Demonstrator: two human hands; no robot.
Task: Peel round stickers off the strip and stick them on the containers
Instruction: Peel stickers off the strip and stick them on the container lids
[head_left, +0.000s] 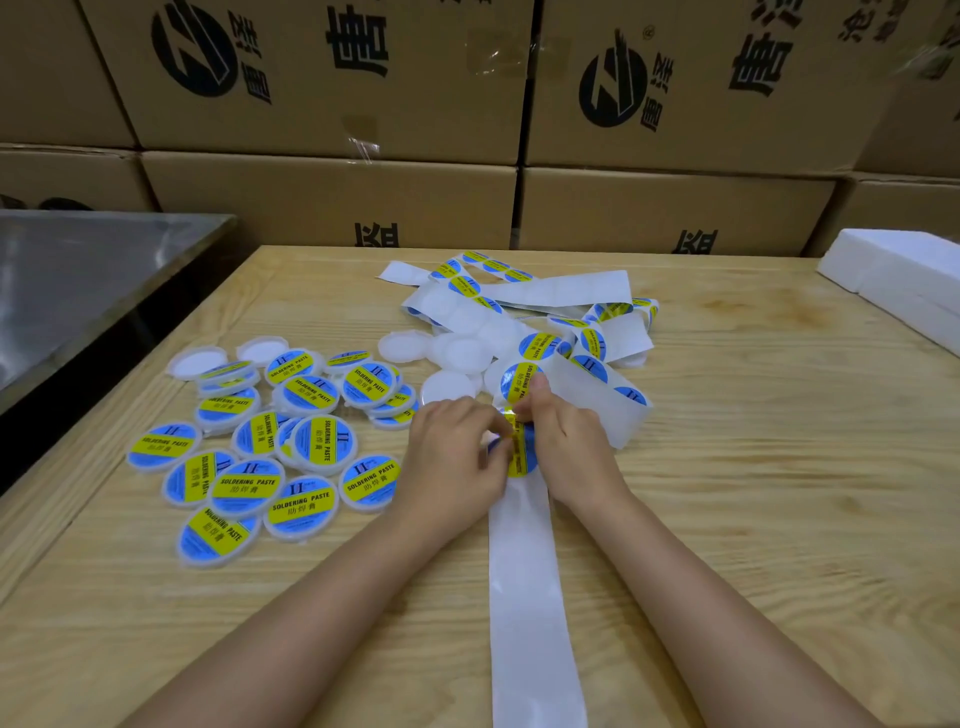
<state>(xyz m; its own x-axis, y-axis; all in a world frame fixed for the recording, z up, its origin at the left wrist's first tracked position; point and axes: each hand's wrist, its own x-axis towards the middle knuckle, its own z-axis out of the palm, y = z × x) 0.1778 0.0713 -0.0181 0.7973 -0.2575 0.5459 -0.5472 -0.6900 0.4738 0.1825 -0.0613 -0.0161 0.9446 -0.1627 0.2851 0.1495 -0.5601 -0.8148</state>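
Both hands met at the middle of the wooden table (727, 493), working on one round blue-and-yellow sticker (519, 452) that sat on the white strip (530, 597). The left hand (457, 447) had its fingers curled in, and its fingertips appeared to pinch the sticker's near edge, which looked lifted and creased. The right hand (566, 441) was closed on the strip just beside that sticker, with its thumb stretched away from the body towards the next sticker up. From the hands the strip ran bare of stickers towards the person, while its far part lay in a loose tangle (545, 306) with more stickers on it. The step in hand seemed to be the peel itself, with the sticker partly off its backing and not yet free. To the left lay a heap of labelled containers (249, 457), and just beyond the hands sat the bare white containers (452, 356), some tucked under the strip. The job looked well along, though several remained unlabelled. The next move would call for the right hand to pin the backing while the left drew the sticker off without folding it onto itself, then carried it to one of the bare containers and pressed it down centred and flat. Stacked cardboard boxes (332, 202) closed off the back, and a white foam block (904, 280) sat at the far right
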